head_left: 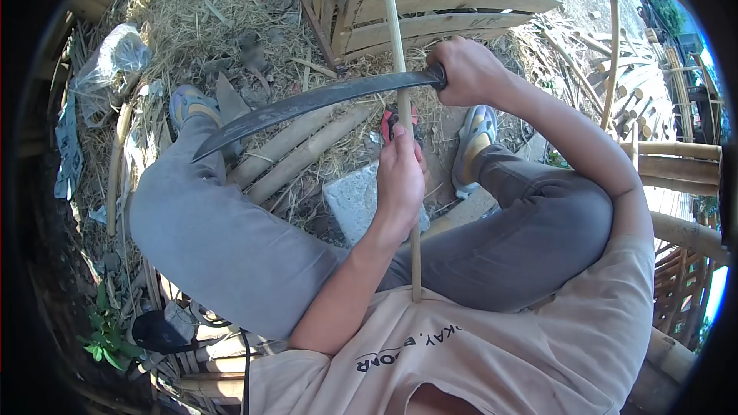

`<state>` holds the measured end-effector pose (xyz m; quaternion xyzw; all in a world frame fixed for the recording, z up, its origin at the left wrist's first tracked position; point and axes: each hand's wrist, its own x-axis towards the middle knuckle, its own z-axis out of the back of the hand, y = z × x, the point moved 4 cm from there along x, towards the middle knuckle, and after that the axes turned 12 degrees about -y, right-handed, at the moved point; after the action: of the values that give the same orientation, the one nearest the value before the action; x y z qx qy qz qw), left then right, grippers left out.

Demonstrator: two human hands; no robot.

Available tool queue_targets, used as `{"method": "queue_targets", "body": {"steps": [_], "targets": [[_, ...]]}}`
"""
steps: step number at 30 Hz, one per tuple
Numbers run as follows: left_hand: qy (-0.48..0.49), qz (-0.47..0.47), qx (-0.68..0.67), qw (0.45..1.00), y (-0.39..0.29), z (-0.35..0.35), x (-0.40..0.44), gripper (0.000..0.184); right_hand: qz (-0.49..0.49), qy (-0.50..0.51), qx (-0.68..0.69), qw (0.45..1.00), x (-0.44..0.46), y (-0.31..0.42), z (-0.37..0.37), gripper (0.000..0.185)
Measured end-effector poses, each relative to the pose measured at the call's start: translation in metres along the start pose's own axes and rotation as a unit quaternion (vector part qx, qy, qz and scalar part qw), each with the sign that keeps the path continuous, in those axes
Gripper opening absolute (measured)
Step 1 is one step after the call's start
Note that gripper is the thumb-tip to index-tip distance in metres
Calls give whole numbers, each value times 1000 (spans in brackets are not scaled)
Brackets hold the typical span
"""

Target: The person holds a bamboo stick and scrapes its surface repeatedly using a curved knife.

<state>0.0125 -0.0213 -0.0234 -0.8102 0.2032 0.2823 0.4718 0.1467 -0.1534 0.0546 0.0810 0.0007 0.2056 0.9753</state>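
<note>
My left hand (pixel 400 177) is closed around a long, pale bamboo stick (pixel 416 257), thumb laid along it. The near end of the stick meets my shirt at the belly, and its far end overlaps the slatted wooden crate (pixel 446 4). In my right hand (pixel 470 73) is the dark handle of a curved machete (pixel 307 105), fist closed on it. Its long grey blade points left and crosses in front of the stick, above my left hand; whether it touches the stick I cannot tell. A red and black object (pixel 390 124), partly hidden, lies behind the stick.
A pale stone block (pixel 351 201) and bamboo poles (pixel 307 155) lie on the straw-covered ground between my legs. Clear plastic (pixel 115 61) lies at left. Cut bamboo pieces (pixel 634 111) are piled at right. Behind me on the left is a dark cap-like object (pixel 161 330).
</note>
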Motion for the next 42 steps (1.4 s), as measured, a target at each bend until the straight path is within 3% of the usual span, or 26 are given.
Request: {"method": "queue_targets", "body": {"steps": [2,8,14,17,21,25,29,35,42], "targets": [[-3,-5,12,1000,1,0,-1,47,-11,37,-40,998,5,1,0,22],[-6,-4,-6,1000,1,-2,-4,46,-15,-14,-25,999,4,-9,2,20],[13,20,-29,999,-4,-4,-13,45,-122,-87,-38,988,3,-91,3,24],[20,27,-32,999,-2,-2,-10,45,-107,-121,-21,987,-9,-97,1,25],[31,27,-34,999,-3,-3,-6,47,-109,-32,70,991,-15,-71,-3,25],[23,21,-17,999,-3,-3,-3,47,5,-18,49,999,-15,-32,2,21],[8,11,-6,1000,0,-3,0,46,32,31,7,999,-10,-1,1,22],[-35,-72,86,993,10,3,8,46,6,18,-45,999,-4,5,5,20],[-42,-85,75,993,5,-2,2,45,2,23,-57,998,-1,-1,7,18]]}}
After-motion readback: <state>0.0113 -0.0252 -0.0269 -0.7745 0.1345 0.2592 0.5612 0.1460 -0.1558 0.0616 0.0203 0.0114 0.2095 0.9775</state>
